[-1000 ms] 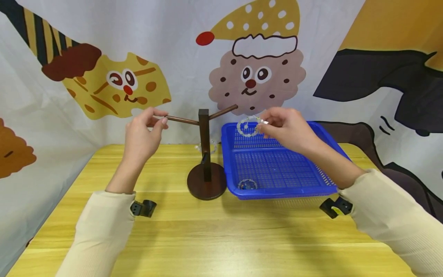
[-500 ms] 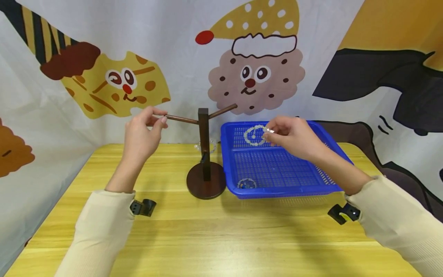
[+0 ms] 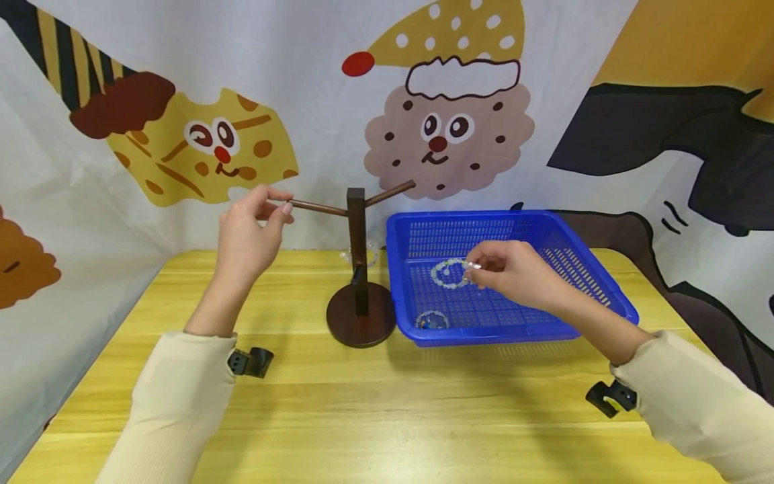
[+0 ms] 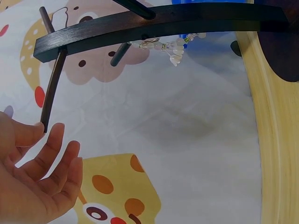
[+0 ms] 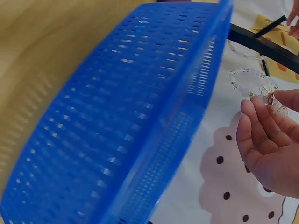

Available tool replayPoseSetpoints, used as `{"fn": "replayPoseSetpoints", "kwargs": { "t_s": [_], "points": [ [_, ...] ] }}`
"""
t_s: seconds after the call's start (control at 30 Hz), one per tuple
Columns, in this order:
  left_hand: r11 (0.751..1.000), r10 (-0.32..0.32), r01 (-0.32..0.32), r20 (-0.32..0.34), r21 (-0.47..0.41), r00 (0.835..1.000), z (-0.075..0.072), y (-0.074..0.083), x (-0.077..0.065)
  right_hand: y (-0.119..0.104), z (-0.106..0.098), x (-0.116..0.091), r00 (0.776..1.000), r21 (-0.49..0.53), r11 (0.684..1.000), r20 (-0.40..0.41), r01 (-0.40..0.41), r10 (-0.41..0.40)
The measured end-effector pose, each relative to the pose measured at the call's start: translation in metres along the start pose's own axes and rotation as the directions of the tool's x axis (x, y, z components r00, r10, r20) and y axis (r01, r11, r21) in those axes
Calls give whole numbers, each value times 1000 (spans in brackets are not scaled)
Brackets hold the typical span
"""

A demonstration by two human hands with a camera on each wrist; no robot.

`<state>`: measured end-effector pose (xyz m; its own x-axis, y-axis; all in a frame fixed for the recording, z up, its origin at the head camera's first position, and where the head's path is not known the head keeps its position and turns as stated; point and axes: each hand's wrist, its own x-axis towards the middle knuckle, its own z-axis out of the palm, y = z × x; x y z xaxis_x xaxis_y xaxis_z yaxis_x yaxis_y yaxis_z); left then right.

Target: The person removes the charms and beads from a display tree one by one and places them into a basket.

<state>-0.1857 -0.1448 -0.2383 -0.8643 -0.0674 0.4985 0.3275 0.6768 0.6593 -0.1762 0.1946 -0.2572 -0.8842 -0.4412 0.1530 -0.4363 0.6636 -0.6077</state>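
Observation:
A dark brown wooden stand (image 3: 358,235) with a round base and several pegs rises at the table's middle. My left hand (image 3: 246,235) pinches the tip of its upper left peg (image 3: 320,208) between thumb and forefinger; the other fingers are loosely bent in the left wrist view. Over the blue basket (image 3: 496,334), my right hand (image 3: 515,274) holds a bracelet of clear and pale beads (image 3: 449,286) by one side, between thumb and fingertips. Another pale beaded bracelet (image 4: 163,45) hangs on a lower peg, partly behind the post.
One more beaded bracelet (image 3: 432,321), with bluish parts, lies in the basket's front left corner. The basket stands close beside the stand's base (image 3: 361,329) on the wooden table (image 3: 338,417). A curtain (image 3: 326,121) printed with cartoon food hangs behind the table.
My right hand has lowered, with the bracelet, from the height of the basket's back rim to over its middle, drifting slightly right. The left hand stays on the peg tip.

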Motion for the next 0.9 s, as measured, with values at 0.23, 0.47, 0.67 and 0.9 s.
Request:
{"fn": "replayPoseSetpoints", "kwargs": {
  "t_s": [0.23, 0.47, 0.67, 0.9],
  "points": [
    [1000, -6, 6, 3, -2, 1000, 0, 0, 0, 12, 11, -6, 999, 19, 1000, 45, 6, -7],
    [1000, -9, 9, 3, 3, 1000, 0, 0, 0, 18, 16, -10, 996, 27, 1000, 86, 11, -14],
    [1000, -9, 9, 4, -5, 1000, 0, 0, 0, 18, 14, -8, 996, 34, 999, 89, 9, -13],
    [1000, -10, 10, 5, -6, 1000, 0, 0, 0, 9, 5, -3, 997, 39, 999, 74, -1, -2]
  ]
}}
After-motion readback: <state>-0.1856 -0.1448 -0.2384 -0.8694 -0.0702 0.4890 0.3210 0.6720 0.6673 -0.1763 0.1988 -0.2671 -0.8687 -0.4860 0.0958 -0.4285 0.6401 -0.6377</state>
